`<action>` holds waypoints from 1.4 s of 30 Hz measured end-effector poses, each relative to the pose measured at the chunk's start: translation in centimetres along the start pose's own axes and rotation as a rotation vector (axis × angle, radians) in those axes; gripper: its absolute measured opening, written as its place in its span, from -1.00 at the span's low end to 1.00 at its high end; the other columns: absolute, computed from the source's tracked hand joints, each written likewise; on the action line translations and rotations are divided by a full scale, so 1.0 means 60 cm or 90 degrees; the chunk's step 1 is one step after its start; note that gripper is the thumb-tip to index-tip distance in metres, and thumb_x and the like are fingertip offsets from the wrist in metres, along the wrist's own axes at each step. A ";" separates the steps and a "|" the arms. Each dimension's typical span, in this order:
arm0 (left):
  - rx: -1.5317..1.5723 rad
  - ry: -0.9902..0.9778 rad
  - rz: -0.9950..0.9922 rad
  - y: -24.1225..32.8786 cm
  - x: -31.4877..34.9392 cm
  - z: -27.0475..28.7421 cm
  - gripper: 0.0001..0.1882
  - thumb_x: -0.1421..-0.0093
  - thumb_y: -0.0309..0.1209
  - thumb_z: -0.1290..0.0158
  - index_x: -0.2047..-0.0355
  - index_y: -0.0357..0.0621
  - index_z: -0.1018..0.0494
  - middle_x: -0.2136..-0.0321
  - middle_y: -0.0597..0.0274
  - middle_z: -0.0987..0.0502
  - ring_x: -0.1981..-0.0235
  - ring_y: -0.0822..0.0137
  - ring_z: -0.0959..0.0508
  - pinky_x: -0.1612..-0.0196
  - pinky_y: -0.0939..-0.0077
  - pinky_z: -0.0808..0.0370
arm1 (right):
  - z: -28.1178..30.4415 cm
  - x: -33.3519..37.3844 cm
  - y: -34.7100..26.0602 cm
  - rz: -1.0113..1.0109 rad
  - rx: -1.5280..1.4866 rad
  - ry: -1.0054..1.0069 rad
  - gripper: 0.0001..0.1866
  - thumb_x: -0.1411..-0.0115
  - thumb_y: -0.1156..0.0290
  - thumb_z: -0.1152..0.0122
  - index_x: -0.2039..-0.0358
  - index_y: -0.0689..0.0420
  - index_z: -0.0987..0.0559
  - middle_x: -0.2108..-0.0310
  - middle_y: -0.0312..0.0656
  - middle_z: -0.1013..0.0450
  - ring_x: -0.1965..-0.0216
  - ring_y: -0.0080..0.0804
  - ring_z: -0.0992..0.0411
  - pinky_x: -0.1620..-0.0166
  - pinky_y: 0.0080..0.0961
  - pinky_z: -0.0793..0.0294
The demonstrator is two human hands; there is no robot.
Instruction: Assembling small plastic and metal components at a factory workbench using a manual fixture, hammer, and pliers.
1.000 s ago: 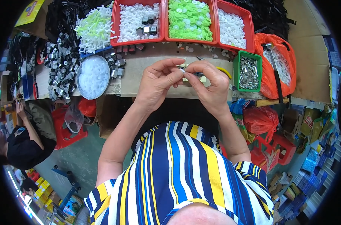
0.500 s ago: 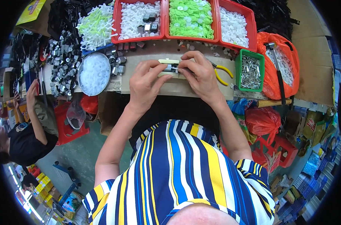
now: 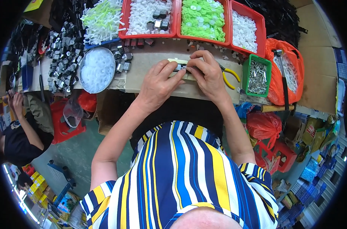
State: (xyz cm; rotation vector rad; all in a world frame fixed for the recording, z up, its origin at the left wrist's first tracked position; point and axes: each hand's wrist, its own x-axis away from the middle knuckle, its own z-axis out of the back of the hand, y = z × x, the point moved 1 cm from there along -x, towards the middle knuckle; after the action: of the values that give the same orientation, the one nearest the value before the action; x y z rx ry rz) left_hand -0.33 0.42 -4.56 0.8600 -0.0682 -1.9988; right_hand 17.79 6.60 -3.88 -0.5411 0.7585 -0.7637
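Note:
A cream-coloured block [image 3: 177,60] lies on the brown work surface, with a small black-and-silver part [image 3: 180,67] in it. My left hand [image 3: 158,86] is closed over its left side, thumb and index fingertip against the small part. My right hand [image 3: 208,74] pinches at the right end of the part. What sits between its fingertips is too small and covered to make out. Yellow-handled pliers [image 3: 232,78] lie just right of my right hand, their jaws partly hidden behind it.
Red bins [image 3: 176,19] of white and green plastic pieces line the back. At right stand a green tray [image 3: 245,78] of metal pins and a hammer [image 3: 283,76] on an orange bag [image 3: 270,86]. A bowl [image 3: 113,72] and metallic pieces [image 3: 63,57] are left. Another person [image 3: 26,137] works far left.
My left hand has shifted right, its fingers closing in over the part and nearer to my right fingertips. The whole view has moved slightly. The other person's arm has lowered.

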 end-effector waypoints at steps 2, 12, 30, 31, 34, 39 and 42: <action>-0.012 -0.007 0.001 -0.001 0.004 -0.004 -0.59 0.01 -0.42 -0.30 0.11 -0.13 -0.54 0.16 0.13 -0.44 0.09 0.06 -0.47 0.08 0.23 -0.49 | -0.001 0.000 -0.001 -0.005 -0.001 -0.002 -0.89 -0.05 0.57 -0.29 0.40 0.22 -0.52 0.26 -0.11 -0.41 0.20 -0.10 -0.43 0.16 -0.25 -0.43; -0.070 -0.085 -0.038 0.005 -0.015 0.003 -0.64 -0.02 -0.35 -0.28 0.15 -0.13 -0.54 0.20 0.15 -0.46 0.12 0.11 -0.48 0.12 0.27 -0.47 | 0.043 0.012 -0.003 -0.027 0.036 0.025 -0.86 -0.03 0.55 -0.32 0.40 0.24 -0.52 0.24 -0.10 -0.43 0.17 -0.10 -0.45 0.12 -0.26 -0.43; 0.006 -0.094 -0.068 -0.064 -0.239 -0.064 -0.89 -0.05 -0.50 -0.22 0.37 -0.22 -0.64 0.39 0.13 -0.55 0.19 0.11 -0.48 0.09 0.26 -0.47 | 0.240 0.115 0.073 -0.306 0.421 0.059 -0.92 -0.12 0.51 -0.26 0.36 0.21 -0.57 0.36 -0.04 -0.42 0.26 -0.03 -0.46 0.22 -0.18 -0.42; 0.006 -0.092 -0.067 -0.065 -0.245 -0.071 -0.89 -0.05 -0.50 -0.22 0.37 -0.22 -0.64 0.39 0.13 -0.55 0.19 0.11 -0.48 0.09 0.26 -0.47 | 0.240 0.113 0.072 -0.304 0.422 0.058 -0.92 -0.12 0.51 -0.26 0.36 0.21 -0.57 0.36 -0.04 -0.42 0.26 -0.03 -0.46 0.22 -0.18 -0.42; 0.038 -0.105 -0.061 -0.060 -0.262 -0.089 -0.87 -0.02 -0.49 -0.25 0.38 -0.22 -0.64 0.40 0.13 -0.54 0.19 0.12 -0.48 0.09 0.25 -0.48 | 0.241 0.116 0.076 -0.332 0.399 0.086 -0.91 -0.11 0.51 -0.27 0.36 0.22 -0.57 0.36 -0.03 -0.44 0.26 -0.03 -0.47 0.21 -0.18 -0.43; -0.015 -0.142 -0.101 -0.060 -0.280 -0.109 -0.84 0.05 -0.48 -0.27 0.39 -0.21 -0.64 0.41 0.12 -0.55 0.19 0.10 -0.49 0.09 0.23 -0.49 | 0.237 0.113 0.080 -0.307 0.397 0.072 -0.92 -0.10 0.53 -0.28 0.38 0.23 -0.57 0.39 -0.04 -0.44 0.30 -0.05 -0.49 0.24 -0.22 -0.45; -0.008 -0.183 -0.101 -0.064 -0.290 -0.109 -0.84 0.07 -0.50 -0.26 0.40 -0.23 -0.64 0.43 0.09 -0.56 0.20 0.08 -0.50 0.10 0.20 -0.50 | 0.239 0.115 0.082 -0.313 0.358 0.087 -0.92 -0.09 0.53 -0.27 0.39 0.24 -0.57 0.40 -0.05 -0.45 0.35 -0.10 -0.50 0.27 -0.26 -0.46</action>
State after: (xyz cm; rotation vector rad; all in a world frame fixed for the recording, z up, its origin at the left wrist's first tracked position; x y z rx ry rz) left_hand 6.39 17.90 -1.47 0.5796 -0.1546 -2.2578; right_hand 34.19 6.62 -1.15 -0.1585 0.4997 -1.4261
